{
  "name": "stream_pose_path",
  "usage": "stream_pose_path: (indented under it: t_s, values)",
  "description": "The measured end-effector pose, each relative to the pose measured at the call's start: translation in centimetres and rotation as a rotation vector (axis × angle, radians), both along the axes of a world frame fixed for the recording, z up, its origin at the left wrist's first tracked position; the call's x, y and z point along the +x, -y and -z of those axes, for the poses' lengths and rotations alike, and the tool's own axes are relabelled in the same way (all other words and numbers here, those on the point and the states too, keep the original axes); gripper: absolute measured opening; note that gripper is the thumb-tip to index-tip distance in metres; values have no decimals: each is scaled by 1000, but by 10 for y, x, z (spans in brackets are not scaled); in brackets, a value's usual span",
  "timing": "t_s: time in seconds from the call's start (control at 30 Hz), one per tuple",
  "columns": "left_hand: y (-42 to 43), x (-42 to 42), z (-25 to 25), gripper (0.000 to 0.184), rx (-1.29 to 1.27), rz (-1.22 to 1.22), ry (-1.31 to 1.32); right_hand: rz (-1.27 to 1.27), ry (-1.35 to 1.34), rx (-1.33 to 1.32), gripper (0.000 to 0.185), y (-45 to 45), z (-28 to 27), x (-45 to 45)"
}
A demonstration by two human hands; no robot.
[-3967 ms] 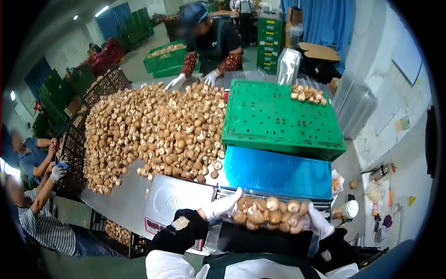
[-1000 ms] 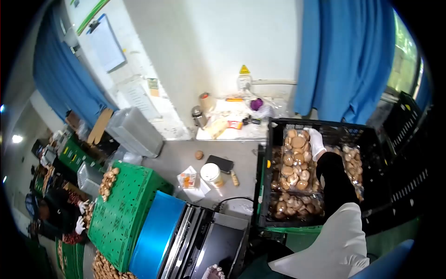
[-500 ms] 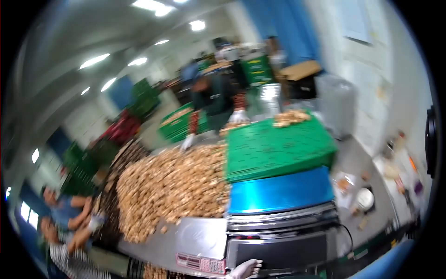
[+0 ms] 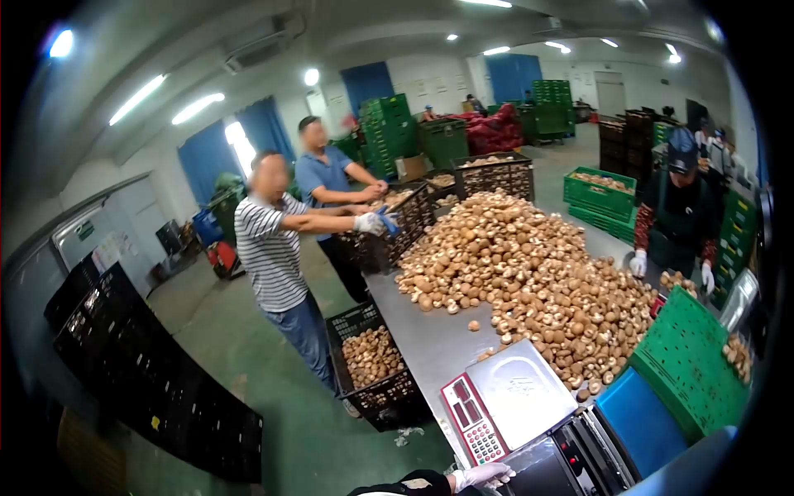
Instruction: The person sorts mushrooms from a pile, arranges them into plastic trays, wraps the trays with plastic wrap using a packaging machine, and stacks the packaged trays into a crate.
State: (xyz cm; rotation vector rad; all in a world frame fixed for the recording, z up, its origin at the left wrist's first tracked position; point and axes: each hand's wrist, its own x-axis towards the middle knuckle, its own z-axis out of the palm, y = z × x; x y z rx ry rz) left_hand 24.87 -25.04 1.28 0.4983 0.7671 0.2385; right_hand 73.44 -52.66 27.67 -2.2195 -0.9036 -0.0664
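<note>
My left hand [image 4: 484, 476], in a white glove, shows at the bottom edge with its fingers stretched out. It is close to the dark flat top of a black machine [image 4: 542, 473]; whether it touches I cannot tell. Just beyond it stands a digital scale with a red-edged keypad [image 4: 480, 428] and a bare steel plate [image 4: 523, 387]. A large heap of brown mushrooms [image 4: 529, 273] covers much of the steel table [image 4: 413, 331] behind the scale. My right hand is out of view.
A blue panel [image 4: 637, 413] and an upturned green crate [image 4: 691, 364] lie to the right. Across the table, a co-worker [image 4: 678, 207] in white gloves bends over mushrooms. Two people [image 4: 273, 231] stand left beside black crates [image 4: 376, 364] of mushrooms. A black crate stack [image 4: 157, 372] leans at far left.
The view has swung left and steadied, so the heap and scale now sit further right. The two people at the left are seen more fully. My left hand stays low at the bottom edge.
</note>
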Motion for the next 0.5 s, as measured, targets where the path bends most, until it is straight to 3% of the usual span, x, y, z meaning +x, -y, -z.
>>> stream_pose_path:
  t_s: [0.13,0.17,0.27,0.37,0.5]
  values:
    - [-6,-16,-4,21,-18,-122,-23,-110,-42,7,33,-63,-6,32]
    - [-8,-28,-3,21,53,-24,91,-126,-50,6,33,-73,-6,37]
    - [6,-36,-33,19,102,-187,-164,-143,-71,13,31,-92,-4,55]
    - [11,-31,-16,21,244,-201,-238,-151,-97,15,31,-103,0,73]
    - [7,-25,-35,24,198,-36,-175,-142,-126,41,29,-104,9,98]
